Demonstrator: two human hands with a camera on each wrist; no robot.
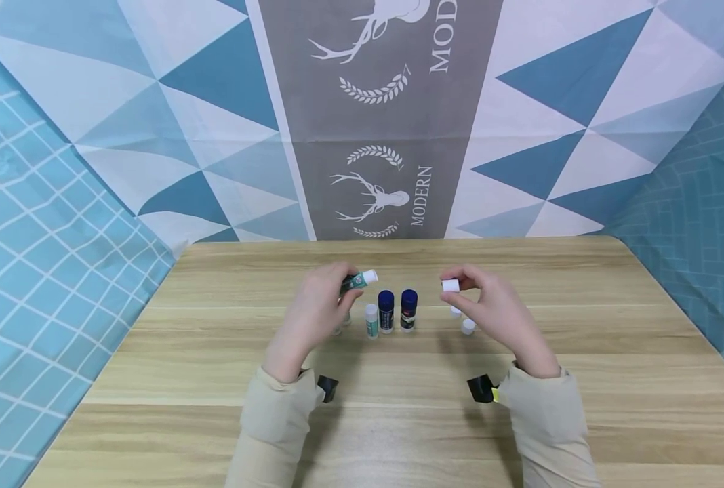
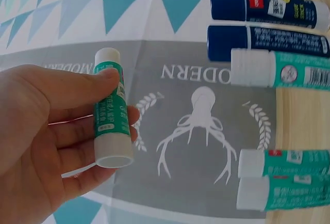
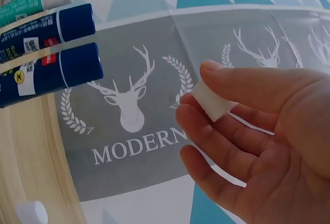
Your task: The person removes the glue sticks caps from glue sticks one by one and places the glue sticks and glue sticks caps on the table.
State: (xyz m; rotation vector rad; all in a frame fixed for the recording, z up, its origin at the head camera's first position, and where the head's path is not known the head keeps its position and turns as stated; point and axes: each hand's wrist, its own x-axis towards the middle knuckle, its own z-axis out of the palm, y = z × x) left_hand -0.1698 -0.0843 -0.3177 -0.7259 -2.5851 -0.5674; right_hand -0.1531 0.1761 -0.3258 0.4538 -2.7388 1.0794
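Note:
My left hand (image 1: 313, 305) pinches a green-and-white glue stick (image 2: 111, 113) between thumb and fingers, tilted above the table. To the right, my right hand (image 1: 499, 308) holds a small white cap (image 1: 450, 286) between thumb and fingertips, apart from the stick. Beside the left hand a green glue stick (image 1: 371, 322) stands upright on the table. Two more green sticks, a nearer one (image 2: 283, 192) and a farther one (image 2: 283, 162), are mostly hidden by that hand in the head view. Under the right hand lie two white caps, one in plain sight (image 1: 468, 327), the other (image 1: 455, 312) partly covered.
Two dark blue glue sticks, a left one (image 1: 386, 312) and a right one (image 1: 408, 310), stand upright between the hands. The wooden table (image 1: 398, 434) reaches back to a patterned cloth (image 1: 380, 122) with a grey deer-print panel. Blue cloth hangs at both sides.

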